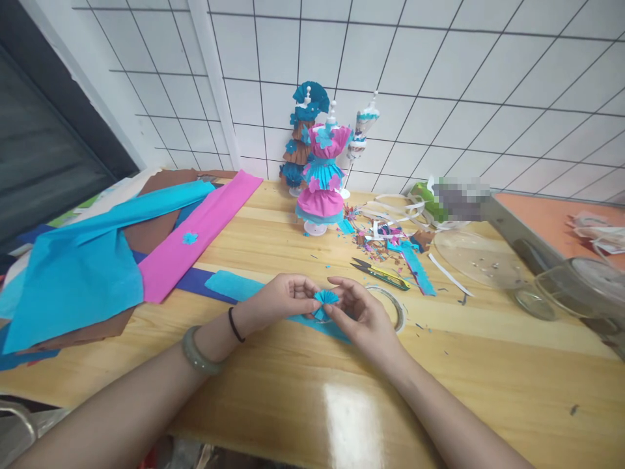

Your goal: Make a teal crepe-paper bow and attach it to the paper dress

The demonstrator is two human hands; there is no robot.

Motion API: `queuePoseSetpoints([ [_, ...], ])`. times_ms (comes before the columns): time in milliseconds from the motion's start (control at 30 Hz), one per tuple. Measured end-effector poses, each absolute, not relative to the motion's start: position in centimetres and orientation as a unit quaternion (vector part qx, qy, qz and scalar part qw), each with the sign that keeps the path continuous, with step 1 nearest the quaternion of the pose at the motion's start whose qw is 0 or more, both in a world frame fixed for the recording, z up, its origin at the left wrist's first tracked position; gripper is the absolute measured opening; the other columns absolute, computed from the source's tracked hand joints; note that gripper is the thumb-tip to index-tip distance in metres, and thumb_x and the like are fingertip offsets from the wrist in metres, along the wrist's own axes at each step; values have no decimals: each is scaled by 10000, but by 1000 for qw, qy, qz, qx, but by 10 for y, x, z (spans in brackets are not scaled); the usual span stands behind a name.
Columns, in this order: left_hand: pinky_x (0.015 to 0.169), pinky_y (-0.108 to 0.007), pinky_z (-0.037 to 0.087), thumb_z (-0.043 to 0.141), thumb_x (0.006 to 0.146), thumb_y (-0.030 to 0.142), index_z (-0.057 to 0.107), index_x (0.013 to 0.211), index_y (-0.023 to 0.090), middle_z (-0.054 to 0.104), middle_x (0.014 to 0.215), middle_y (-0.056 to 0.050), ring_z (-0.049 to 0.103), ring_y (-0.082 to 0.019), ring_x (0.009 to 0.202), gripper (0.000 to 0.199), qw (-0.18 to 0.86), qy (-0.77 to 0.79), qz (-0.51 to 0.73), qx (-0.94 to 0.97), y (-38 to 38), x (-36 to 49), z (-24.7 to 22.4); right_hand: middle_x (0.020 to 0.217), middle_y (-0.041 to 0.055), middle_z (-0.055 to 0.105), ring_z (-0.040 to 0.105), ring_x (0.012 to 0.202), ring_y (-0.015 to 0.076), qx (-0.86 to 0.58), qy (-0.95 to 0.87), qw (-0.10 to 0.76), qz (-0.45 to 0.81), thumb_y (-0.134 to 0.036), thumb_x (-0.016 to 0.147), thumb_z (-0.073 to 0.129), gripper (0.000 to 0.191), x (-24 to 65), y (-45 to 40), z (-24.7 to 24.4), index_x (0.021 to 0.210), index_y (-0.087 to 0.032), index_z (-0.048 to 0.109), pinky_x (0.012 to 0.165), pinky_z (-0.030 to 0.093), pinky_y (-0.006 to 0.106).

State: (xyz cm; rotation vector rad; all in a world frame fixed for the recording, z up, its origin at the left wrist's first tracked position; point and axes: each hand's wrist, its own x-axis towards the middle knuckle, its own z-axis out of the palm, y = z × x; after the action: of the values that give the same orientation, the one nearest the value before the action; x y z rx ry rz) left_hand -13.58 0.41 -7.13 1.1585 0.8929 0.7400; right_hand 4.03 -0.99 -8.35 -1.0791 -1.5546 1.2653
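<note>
Between my two hands is a small fan-shaped rosette of pleated blue crepe paper (326, 298). My left hand (288, 296) pinches its left side with thumb and fingertips. On the other side my right hand (361, 312) grips it between thumb and index finger, the other fingers curled behind. A blue crepe strip (239, 285) lies on the table under and behind my hands. Just beyond my right hand rests a roll of clear tape (401, 306), partly hidden by it. Yellow-handled thread snips (383, 273) lie behind the tape.
Small dress forms, one in a pink and blue paper dress (326, 189), stand by the tiled wall. Blue crepe sheets (83, 280) and a pink strip (195, 244) bearing a blue paper flower lie left. Paper scraps (385, 238), a clear plate (476, 260) and a glass (537, 303) are right.
</note>
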Motion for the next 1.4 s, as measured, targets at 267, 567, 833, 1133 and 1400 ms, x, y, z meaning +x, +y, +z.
queuePoseSetpoints([
  [267, 622, -201, 458, 710, 660, 228, 611, 784, 104, 611, 651, 7, 555, -70, 607, 201, 683, 403, 337, 508, 5, -137, -73, 832, 28, 567, 526, 697, 127, -417, -596, 440, 526, -294, 711, 648, 418, 40, -8, -87, 1089, -200, 494, 657, 448, 278],
  [567, 662, -229, 472, 712, 662, 229, 608, 838, 107, 643, 714, -19, 590, -95, 654, 238, 694, 385, 335, 507, 5, -138, -74, 851, 21, 568, 539, 708, 123, -401, -564, 464, 553, -288, 711, 662, 441, 41, -5, -91, 1101, -213, 469, 663, 447, 281],
  [833, 607, -215, 459, 693, 683, 281, 580, 822, 116, 610, 681, -2, 565, -82, 602, 244, 666, 405, 337, 528, 5, -136, -75, 844, 26, 576, 542, 716, 129, -414, -591, 451, 526, -277, 719, 651, 441, 39, -7, -92, 1114, -209, 466, 681, 457, 297],
  [1133, 623, -234, 468, 701, 665, 315, 570, 777, 118, 581, 701, 2, 563, -87, 609, 262, 674, 424, 349, 494, 5, -136, -70, 835, 35, 585, 560, 751, 143, -406, -562, 470, 547, -316, 730, 643, 397, 40, -7, -85, 1079, -199, 495, 706, 455, 306],
  [1400, 623, -252, 479, 708, 652, 333, 573, 790, 114, 611, 696, -11, 571, -94, 594, 292, 686, 420, 327, 496, 5, -135, -70, 832, 31, 575, 560, 746, 143, -404, -558, 467, 554, -343, 731, 643, 402, 38, -8, -86, 1083, -205, 506, 701, 456, 300],
])
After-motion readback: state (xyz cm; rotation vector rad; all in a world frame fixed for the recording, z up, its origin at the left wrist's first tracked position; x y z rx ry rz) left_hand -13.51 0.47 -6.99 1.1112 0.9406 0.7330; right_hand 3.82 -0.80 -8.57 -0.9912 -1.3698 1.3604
